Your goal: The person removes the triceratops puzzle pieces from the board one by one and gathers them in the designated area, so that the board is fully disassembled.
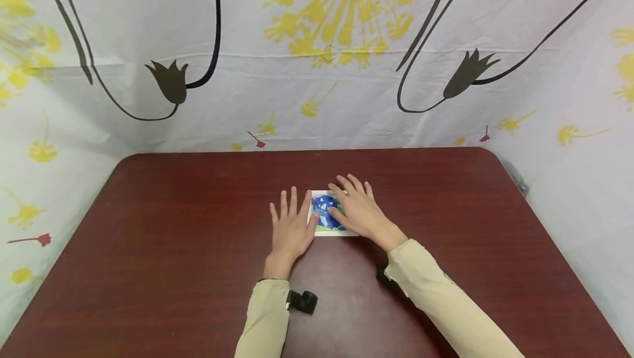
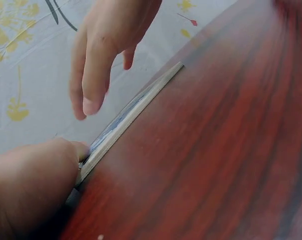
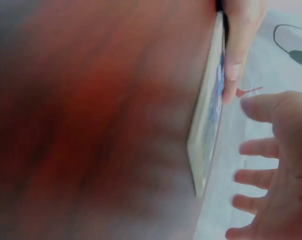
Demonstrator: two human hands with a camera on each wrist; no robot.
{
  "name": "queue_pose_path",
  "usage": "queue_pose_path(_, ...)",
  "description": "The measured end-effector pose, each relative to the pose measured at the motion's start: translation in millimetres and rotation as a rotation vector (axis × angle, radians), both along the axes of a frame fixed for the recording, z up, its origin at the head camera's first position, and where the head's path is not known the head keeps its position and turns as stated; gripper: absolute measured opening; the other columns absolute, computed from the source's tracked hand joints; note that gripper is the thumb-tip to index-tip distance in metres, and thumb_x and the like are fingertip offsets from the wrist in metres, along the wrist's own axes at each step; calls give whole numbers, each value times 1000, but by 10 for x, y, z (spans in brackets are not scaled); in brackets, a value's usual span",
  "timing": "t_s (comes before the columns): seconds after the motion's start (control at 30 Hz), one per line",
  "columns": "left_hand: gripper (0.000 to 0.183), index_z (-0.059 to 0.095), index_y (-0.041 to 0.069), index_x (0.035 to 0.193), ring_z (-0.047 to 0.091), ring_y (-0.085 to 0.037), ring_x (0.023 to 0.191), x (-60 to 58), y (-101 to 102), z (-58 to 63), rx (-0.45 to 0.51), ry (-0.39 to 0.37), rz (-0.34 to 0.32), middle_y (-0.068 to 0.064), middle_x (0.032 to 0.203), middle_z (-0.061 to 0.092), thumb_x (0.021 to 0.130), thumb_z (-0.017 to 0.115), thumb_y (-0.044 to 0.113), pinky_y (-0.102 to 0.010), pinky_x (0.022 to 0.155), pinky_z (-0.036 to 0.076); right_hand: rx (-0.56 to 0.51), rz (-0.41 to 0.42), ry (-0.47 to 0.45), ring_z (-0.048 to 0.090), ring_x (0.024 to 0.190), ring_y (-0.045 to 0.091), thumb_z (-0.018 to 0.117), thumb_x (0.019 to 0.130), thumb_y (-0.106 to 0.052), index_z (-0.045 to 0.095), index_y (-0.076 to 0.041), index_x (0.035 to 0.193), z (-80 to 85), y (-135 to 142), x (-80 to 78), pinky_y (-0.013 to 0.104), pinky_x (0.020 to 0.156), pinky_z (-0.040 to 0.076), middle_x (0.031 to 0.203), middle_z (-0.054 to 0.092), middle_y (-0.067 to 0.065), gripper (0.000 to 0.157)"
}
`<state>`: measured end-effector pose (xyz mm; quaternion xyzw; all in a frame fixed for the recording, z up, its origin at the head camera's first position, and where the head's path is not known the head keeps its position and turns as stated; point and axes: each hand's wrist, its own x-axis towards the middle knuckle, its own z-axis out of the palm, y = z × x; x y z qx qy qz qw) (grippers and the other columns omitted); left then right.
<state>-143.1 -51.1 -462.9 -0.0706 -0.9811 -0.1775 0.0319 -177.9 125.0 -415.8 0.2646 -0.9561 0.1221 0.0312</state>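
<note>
A small rectangular picture board (image 1: pixel 327 225) lies flat on the table, with a pale border and a blue figure above a green strip. Its pale side edge (image 2: pixel 133 120) shows in the left wrist view. My left hand (image 1: pixel 291 231) rests along the board's left edge, fingers straight and spread, the thumb over that border. Above the right part of the board is my right hand (image 1: pixel 364 212), its fingers spread and slightly bent, covering part of the picture. In the right wrist view these fingers (image 3: pixel 258 177) stand apart from the board's surface, with nothing between them.
The dark red wood-grain table (image 1: pixel 188 248) extends around the board. Behind it hangs a white cloth (image 1: pixel 327 121) printed with yellow and dark flowers. A black strap device (image 1: pixel 303 302) sits on the left wrist. A greyish object (image 1: pixel 515 176) shows beyond the right table edge.
</note>
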Motion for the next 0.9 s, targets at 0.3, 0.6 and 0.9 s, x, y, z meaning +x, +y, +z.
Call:
queue_pose_path(0.3, 59, 22, 21, 149, -2, -33, 140, 3, 10, -1, -10, -13, 4, -12, 154, 8, 97, 33, 47, -58, 106, -2, -14, 38, 14, 55, 94, 25, 64, 88, -19, 67, -9, 112, 53, -178, -73, 51, 87, 38, 104, 59, 6, 27)
queue_pose_path(0.6, 59, 21, 21, 150, -3, -34, 140, -5, 8, 0, -19, -17, -2, -12, 154, 8, 97, 33, 47, -58, 106, -1, -86, 52, -164, 51, 72, 17, 65, 86, -17, 64, -5, 108, 36, -274, -201, 37, 65, 47, 95, 55, 9, 24)
queue_pose_path(0.9, 60, 21, 21, 150, -2, -34, 140, 12, -7, 9, -32, -16, -5, -13, 154, 8, 97, 33, 47, -58, 106, -1, -94, 3, -291, 51, 88, 21, 66, 85, -13, 60, -7, 104, 46, -352, -279, 41, 73, 47, 100, 54, 9, 21)
